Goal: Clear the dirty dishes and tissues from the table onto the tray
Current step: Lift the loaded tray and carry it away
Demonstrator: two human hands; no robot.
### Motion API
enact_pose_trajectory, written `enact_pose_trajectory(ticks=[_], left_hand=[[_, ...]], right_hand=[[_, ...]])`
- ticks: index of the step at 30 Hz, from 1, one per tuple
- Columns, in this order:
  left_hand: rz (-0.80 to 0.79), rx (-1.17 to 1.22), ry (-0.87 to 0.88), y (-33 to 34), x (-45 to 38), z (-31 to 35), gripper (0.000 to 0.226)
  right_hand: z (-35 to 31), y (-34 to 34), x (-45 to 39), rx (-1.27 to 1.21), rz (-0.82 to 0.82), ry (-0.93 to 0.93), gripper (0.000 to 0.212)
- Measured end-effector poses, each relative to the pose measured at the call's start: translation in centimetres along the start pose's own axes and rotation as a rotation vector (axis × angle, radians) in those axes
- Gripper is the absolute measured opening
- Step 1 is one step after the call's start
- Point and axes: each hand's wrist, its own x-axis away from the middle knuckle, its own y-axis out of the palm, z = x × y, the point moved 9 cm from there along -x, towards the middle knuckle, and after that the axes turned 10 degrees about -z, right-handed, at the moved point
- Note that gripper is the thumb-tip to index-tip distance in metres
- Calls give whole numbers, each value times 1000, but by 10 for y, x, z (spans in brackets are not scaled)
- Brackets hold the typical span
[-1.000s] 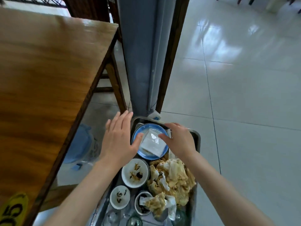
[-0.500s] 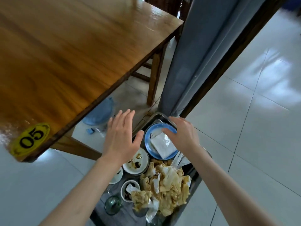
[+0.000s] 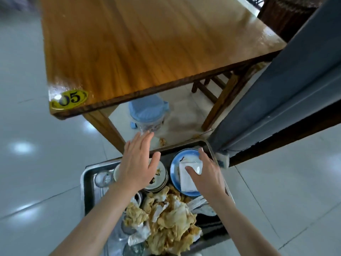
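Beside one wooden table: one metal tray, one blue plate, two hands apart, left hand open above stacked white plates, right hand fingers loosely over one white packet.

A wooden table with a yellow "05" tag at its near corner stands on a glossy pale tiled floor. Under it sits a blue-lidded bin. A grey curtain hangs to its right, a dark chair behind.
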Motion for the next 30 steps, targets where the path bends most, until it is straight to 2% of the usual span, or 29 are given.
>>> enact_pose_trajectory(ticks=[10,19,23,30], left_hand=[[107,107,-218,45,57,-37,50],[223,260,-305,57,81,-71,39],[228,336,-418,60,87,-95,41],[388,612,-707,71,112,-134,41]], right_hand=[[23,22,-14,97,-72,-93,66],[21,39,-26,52,-85,-106,60],[25,36,-31,78,-101,-89,61],[42,23,-39,187,-69,-82,67]])
